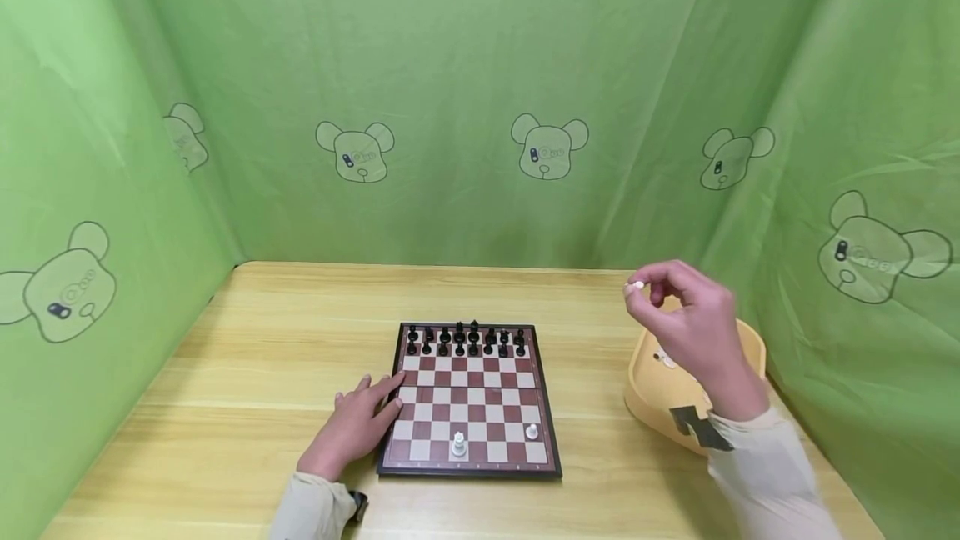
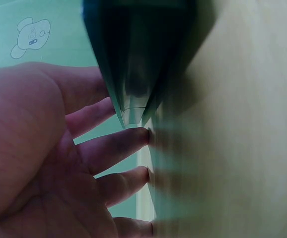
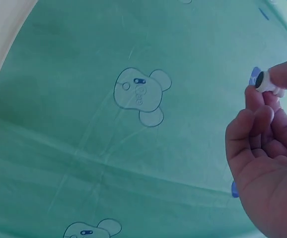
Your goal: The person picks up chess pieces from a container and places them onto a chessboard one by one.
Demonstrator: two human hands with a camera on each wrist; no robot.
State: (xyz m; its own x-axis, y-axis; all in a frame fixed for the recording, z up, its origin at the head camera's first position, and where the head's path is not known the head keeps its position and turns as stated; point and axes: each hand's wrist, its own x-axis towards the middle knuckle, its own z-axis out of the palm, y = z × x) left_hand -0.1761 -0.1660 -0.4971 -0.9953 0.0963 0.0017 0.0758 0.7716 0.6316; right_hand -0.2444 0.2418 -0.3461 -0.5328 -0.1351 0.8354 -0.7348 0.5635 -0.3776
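Observation:
A checkered chessboard (image 1: 480,397) with a dark frame lies on the wooden table. My left hand (image 1: 354,423) rests along its left edge, thumb and index finger at the frame. In the left wrist view, other fingertips (image 2: 142,174) of that hand touch the tabletop beside the board's dark side (image 2: 138,49). Raised over the orange tray, my right hand (image 1: 693,319) pinches a small white chess piece (image 3: 266,83) between thumb and finger, its dark base showing. A tall white crowned piece (image 1: 458,445) and a white pawn (image 1: 532,432) stand on the near rows.
Black chess pieces (image 1: 460,348) fill the board's two far rows. The orange tray (image 1: 651,413), holding some white pieces (image 1: 663,358), sits on the right, partly hidden by my right arm. Green curtains (image 1: 450,215) printed with bear heads enclose the table (image 1: 315,307) at the back and sides.

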